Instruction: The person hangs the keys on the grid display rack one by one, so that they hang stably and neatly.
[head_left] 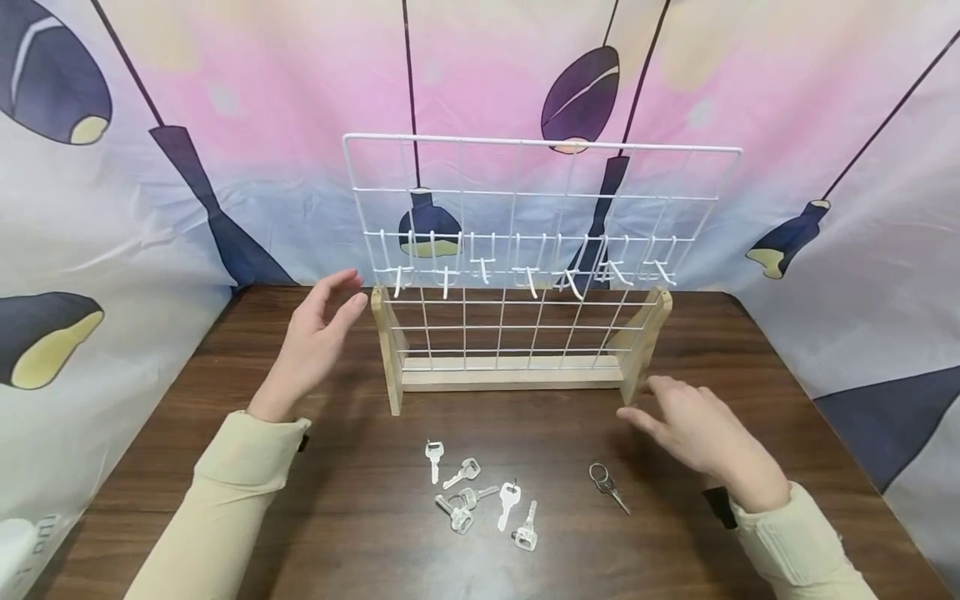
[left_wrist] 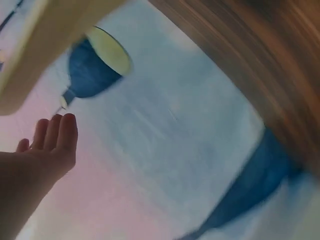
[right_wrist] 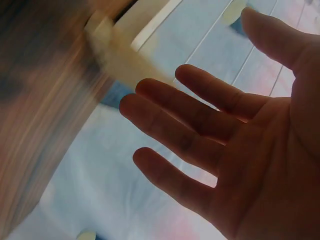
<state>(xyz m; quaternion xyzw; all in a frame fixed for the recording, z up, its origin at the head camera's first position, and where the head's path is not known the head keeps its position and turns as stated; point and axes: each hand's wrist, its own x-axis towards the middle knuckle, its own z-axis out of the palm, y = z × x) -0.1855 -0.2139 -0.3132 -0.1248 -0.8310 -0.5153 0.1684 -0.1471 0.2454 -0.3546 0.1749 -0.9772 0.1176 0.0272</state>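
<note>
A white wire grid rack with several white hooks stands upright on a wooden base. My left hand is raised just left of the rack's left wooden side, thumb and fingers apart, holding nothing. Near the right wooden side my right hand hovers with loose fingers. In the right wrist view its fingers are spread, and the palm is bare. Several keys lie loosely in front of the rack. One darker key with a ring lies apart, below the right hand.
The rack and keys are on a dark brown wooden table. A patterned cloth backdrop hangs behind and along both sides. A white object, partly cut off, is at the lower left edge.
</note>
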